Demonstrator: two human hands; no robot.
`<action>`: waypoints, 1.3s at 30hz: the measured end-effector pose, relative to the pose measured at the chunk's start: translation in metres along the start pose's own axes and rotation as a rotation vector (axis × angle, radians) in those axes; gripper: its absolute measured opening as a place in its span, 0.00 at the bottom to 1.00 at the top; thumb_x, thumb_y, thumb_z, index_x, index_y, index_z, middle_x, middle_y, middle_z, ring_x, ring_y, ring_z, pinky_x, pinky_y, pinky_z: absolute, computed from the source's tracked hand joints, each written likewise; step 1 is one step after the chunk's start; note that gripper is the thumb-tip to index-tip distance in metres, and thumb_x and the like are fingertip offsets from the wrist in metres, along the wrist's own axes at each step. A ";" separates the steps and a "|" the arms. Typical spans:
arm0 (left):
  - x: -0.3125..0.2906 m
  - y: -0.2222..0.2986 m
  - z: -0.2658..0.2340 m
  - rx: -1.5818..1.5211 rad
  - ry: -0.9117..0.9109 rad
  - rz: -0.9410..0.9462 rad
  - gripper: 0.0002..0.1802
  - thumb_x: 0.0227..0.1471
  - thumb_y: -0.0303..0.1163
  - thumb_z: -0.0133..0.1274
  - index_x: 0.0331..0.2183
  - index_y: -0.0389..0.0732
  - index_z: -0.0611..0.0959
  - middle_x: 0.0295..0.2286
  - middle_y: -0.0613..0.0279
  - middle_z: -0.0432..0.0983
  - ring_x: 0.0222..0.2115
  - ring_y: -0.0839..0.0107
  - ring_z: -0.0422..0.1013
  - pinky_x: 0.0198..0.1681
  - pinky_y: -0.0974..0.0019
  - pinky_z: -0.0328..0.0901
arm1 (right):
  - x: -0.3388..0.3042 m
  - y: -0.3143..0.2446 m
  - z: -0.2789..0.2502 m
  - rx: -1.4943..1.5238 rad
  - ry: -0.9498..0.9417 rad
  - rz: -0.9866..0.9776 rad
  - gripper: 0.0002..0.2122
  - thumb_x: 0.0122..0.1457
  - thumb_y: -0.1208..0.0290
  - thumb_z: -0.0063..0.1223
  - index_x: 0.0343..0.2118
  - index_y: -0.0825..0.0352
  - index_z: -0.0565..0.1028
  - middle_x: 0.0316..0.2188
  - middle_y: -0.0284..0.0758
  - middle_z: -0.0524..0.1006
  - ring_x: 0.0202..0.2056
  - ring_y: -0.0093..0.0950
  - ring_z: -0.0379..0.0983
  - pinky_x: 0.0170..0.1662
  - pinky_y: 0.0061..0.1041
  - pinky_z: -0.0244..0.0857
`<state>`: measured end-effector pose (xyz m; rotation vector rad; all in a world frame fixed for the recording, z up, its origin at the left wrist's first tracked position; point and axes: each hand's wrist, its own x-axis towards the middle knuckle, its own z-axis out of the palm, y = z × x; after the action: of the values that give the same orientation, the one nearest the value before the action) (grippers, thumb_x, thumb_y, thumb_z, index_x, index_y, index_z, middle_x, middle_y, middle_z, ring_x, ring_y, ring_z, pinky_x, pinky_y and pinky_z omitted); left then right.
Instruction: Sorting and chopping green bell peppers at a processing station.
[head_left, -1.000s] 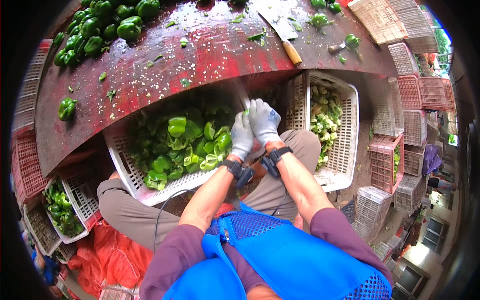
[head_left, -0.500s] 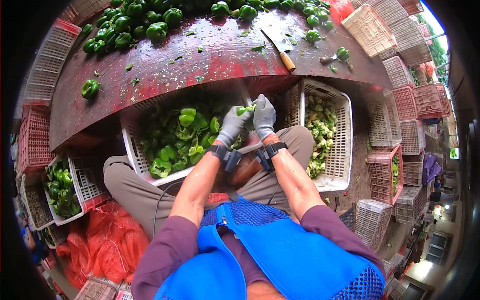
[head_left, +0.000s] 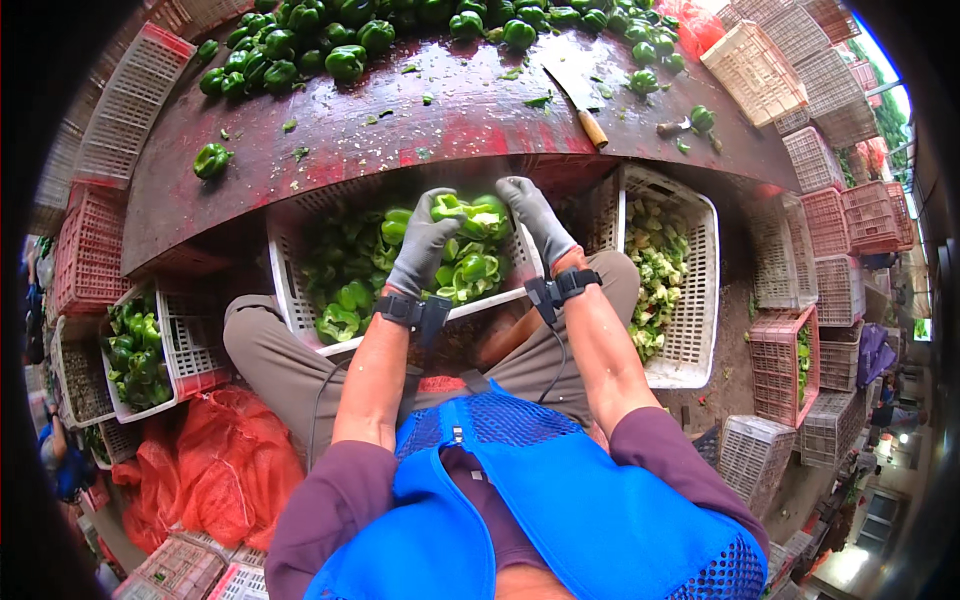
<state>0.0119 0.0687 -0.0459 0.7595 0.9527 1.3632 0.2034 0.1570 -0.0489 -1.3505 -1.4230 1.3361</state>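
Head view: my left hand (head_left: 430,232) grasps an opened pepper (head_left: 460,210) above the crate (head_left: 288,287); whether my right hand (head_left: 537,215) grips too, I can't tell. Splitting seems in hand; next calls for loosening over the crate. Beyond, a knife (head_left: 576,93) lies on the table (head_left: 350,130).

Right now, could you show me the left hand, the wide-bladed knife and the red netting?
Left hand (head_left: 424,238), head view: on the back of the hand.
Wide-bladed knife (head_left: 579,97), head view: on the blade.
Red netting (head_left: 225,465), head view: middle of the heap.
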 end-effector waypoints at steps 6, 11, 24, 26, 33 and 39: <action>-0.012 0.021 0.001 0.599 0.082 0.255 0.28 0.43 0.19 0.53 0.50 0.40 0.73 0.39 0.60 0.74 0.40 0.71 0.71 0.45 0.70 0.67 | -0.050 -0.030 0.030 -0.291 -0.349 0.003 0.22 0.62 0.51 0.53 0.50 0.65 0.74 0.32 0.35 0.79 0.32 0.28 0.76 0.37 0.26 0.70; -0.007 -0.009 0.041 0.555 0.054 0.404 0.29 0.43 0.24 0.62 0.50 0.41 0.73 0.40 0.60 0.74 0.41 0.72 0.71 0.46 0.69 0.67 | -0.042 0.046 0.017 -0.046 -0.269 0.068 0.13 0.59 0.67 0.52 0.44 0.68 0.77 0.33 0.36 0.79 0.33 0.27 0.76 0.36 0.28 0.72; -0.011 0.007 -0.009 1.248 0.073 0.038 0.34 0.45 0.43 0.64 0.53 0.47 0.72 0.44 0.49 0.76 0.45 0.50 0.74 0.47 0.52 0.69 | -0.088 -0.062 -0.053 -0.847 -0.112 -0.370 0.15 0.57 0.59 0.57 0.44 0.59 0.77 0.29 0.45 0.80 0.34 0.42 0.79 0.37 0.39 0.72; -0.008 0.026 -0.008 1.435 -0.076 0.102 0.41 0.46 0.53 0.63 0.58 0.50 0.68 0.54 0.51 0.68 0.50 0.50 0.70 0.51 0.52 0.68 | -0.080 -0.070 -0.109 -1.072 0.062 -0.272 0.16 0.57 0.59 0.55 0.46 0.59 0.76 0.31 0.45 0.80 0.34 0.43 0.79 0.39 0.40 0.72; 0.128 0.077 -0.101 1.533 0.234 0.314 0.39 0.50 0.59 0.57 0.57 0.49 0.70 0.51 0.49 0.69 0.48 0.50 0.72 0.48 0.49 0.69 | -0.056 -0.035 -0.184 -1.339 0.104 0.051 0.20 0.56 0.59 0.51 0.51 0.60 0.73 0.41 0.48 0.77 0.45 0.47 0.75 0.48 0.45 0.68; 0.252 0.165 -0.169 1.637 0.662 0.126 0.46 0.46 0.62 0.58 0.61 0.53 0.64 0.52 0.50 0.67 0.52 0.49 0.69 0.52 0.51 0.67 | -0.033 -0.040 -0.098 -1.032 0.037 -0.237 0.15 0.57 0.67 0.53 0.48 0.63 0.75 0.37 0.46 0.78 0.38 0.45 0.76 0.42 0.39 0.70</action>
<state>-0.2228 0.3189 -0.0029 1.5625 2.6481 0.6517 0.2959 0.1472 0.0117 -1.7001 -2.2908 0.3625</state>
